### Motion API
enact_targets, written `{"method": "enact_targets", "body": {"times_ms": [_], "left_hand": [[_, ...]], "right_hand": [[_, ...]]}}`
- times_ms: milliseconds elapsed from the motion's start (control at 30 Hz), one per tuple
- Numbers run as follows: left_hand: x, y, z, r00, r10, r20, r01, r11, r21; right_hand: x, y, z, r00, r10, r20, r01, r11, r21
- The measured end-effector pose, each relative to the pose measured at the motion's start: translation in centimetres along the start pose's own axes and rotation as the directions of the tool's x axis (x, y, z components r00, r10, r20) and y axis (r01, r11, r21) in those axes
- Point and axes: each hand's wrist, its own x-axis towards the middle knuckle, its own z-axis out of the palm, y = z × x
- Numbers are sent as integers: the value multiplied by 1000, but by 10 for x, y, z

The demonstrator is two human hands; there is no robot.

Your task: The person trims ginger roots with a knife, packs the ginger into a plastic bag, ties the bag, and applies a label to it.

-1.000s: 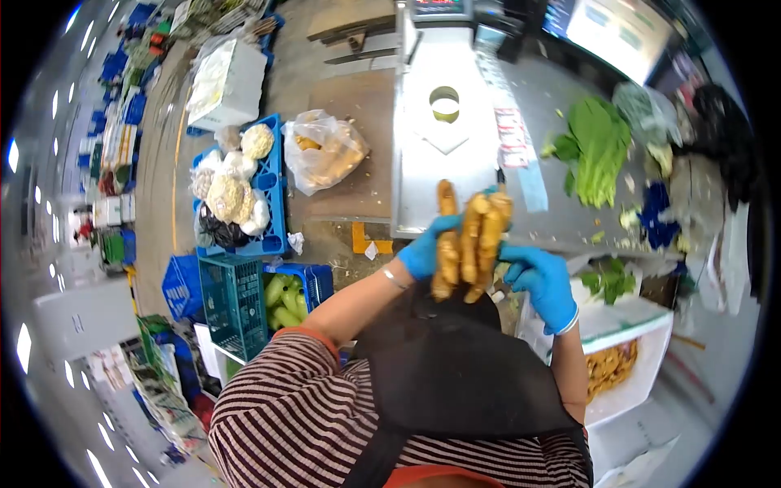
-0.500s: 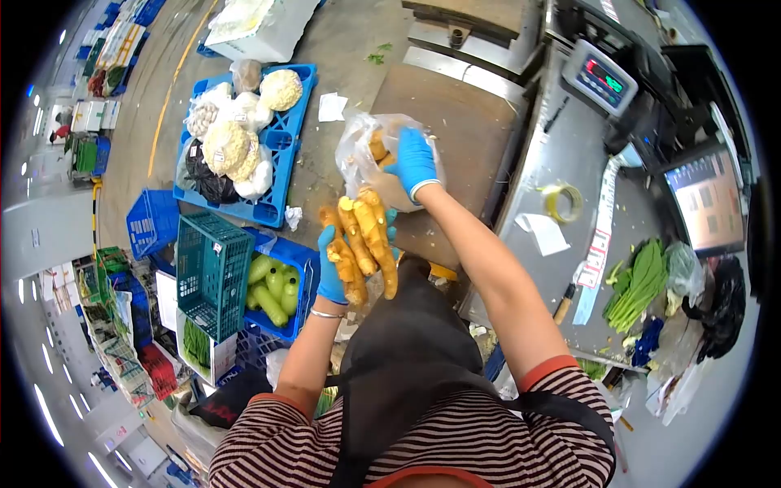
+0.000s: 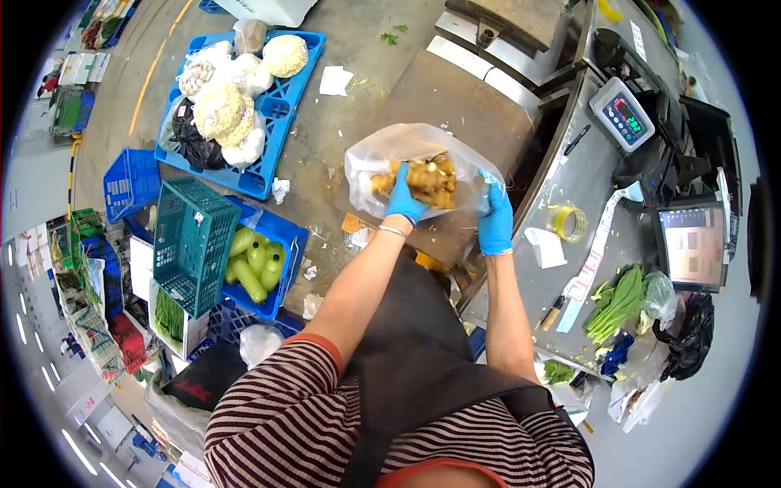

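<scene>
Ginger lies in the open mouth of a clear plastic bag, over a brown metal platform; whether the bag bears on it, cannot tell.

Step in hand, as judged: settling the roots inside the bag. Left hand, blue-gloved, has its grip closed around ginger at the near side of the mouth. Right hand, also gloved, has its grip clenched on the bag's rim, spreading the film.

Next move calls for, judged: mouth held wide, left fingers opened only once the roots sit deep, then drawn out without dragging the film. Risk: knobbly ends could snag or pierce it.

Counts:
- Gloved hands: 2.
- Bag at the hands: 1.
- Ginger: several pieces, overlapping; exact number not readable.
- Steel desk: 1, bearing 1 scale indicator (lit), 1 pen, 1 tape roll, 1 white paper, 1 knife handle and 1 bunch of leafy greens.
- Monitor beside these: 1.
- Blue pallet: 1, with at least 3 cauliflowers and 1 black bag.
- Teal crate: 1.
- Blue crate just beside it: 1, holding about 5 pale green gourds, partly overlapped.
</scene>
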Motion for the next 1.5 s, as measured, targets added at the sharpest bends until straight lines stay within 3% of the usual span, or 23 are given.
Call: {"method": "enact_targets", "body": {"times_ms": [67,133,233,267,333,367,467,500,600,667,733,767,867,933,967,1000,1067,1167,1233,1267,1300,1367,1500], "left_hand": [[20,3,-39,979,205,4,-202,962,186],[-19,28,-34,965,259,-34,-222,882,414],[-42,43,-28,850,524,61,-480,722,498],[-69,43,-7,747,645,162,-589,529,611],[-108,49,23,721,691,53,-607,592,530],[-116,61,23,757,650,-62,-522,659,542],[-87,94,-23,927,371,51,-342,784,518],[-76,98,-37,954,271,130,-300,817,493],[-120,59,6,689,716,111,-646,537,542],[-167,36,40,630,738,242,-681,376,629],[-181,24,43,585,711,391,-696,192,691],[-185,24,36,629,663,407,-683,221,696],[-181,30,17,675,678,290,-683,426,594],[-183,56,9,843,456,285,-523,573,631],[-147,78,-30,876,441,198,-458,627,630],[-174,79,-6,926,342,161,-359,661,660],[-179,85,-1,954,277,117,-294,782,549],[-193,82,12,980,148,131,-194,844,500],[-212,74,26,991,70,116,-117,880,461],[-221,70,33,994,8,111,-57,893,446],[-227,64,41,993,-56,103,6,902,432],[-234,52,54,975,-154,161,49,855,517],[-254,17,89,924,-264,277,-11,706,708]], "right_hand": [[2,-1,-8,1000,13,-4,-13,994,109],[0,-10,-15,999,21,35,-21,1000,-3],[3,-14,-27,986,157,51,-156,988,-9],[5,-11,-38,985,148,86,-149,989,11],[-17,-31,-17,983,39,179,-31,999,-45],[-26,-35,-10,984,28,175,-31,999,14],[-25,-20,-16,986,29,164,-82,942,325],[-20,-15,-24,982,116,149,-164,914,371],[-16,-20,-34,941,325,88,-325,809,490],[-16,-27,-40,949,293,117,-316,872,375],[-16,-42,-30,976,155,153,-183,965,190],[-18,-44,-20,987,116,111,-136,971,195],[-15,-43,-19,992,127,28,-127,992,11],[-21,-50,-18,996,83,-45,-94,923,-373],[-23,-47,-20,994,91,-60,-108,880,-463],[-21,-43,-25,993,98,-73,-122,828,-547],[-34,-35,-36,992,-122,-41,70,782,-620],[-90,-80,-51,951,-231,-205,49,768,-639],[-124,-73,-101,831,-414,-371,-55,603,-796],[-141,-59,-139,756,-547,-360,-130,413,-901],[-162,-49,-172,690,-628,-359,-320,180,-930],[-199,-44,-208,594,-596,-540,-571,161,-805],[-233,-38,-231,479,-523,-705,-752,170,-636]]}}
